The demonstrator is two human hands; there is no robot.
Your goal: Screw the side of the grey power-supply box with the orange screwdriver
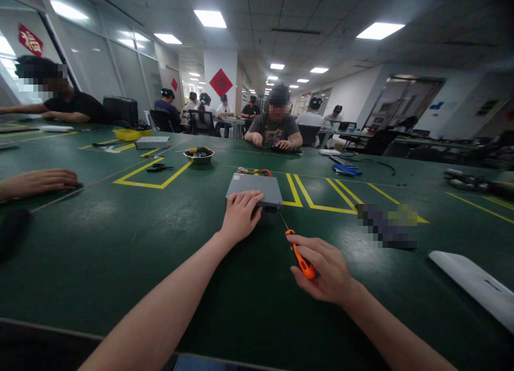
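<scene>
Across a long green workbench mat [120, 242] marked with yellow tape [152, 177], a flat grey metal case [252, 190] lies with coloured wires [254, 172] at its far edge. The left hand [242, 216] rests palm-down on the case's near corner, fingers together and draped over its edge. The right hand [321, 269] curls its fingers around an orange-handled screwdriver [301, 261], the thin shaft slanting up toward the case, tip just beside it. Farther off, a steel bowl [198, 156] holds small dark parts, too small to tell.
</scene>
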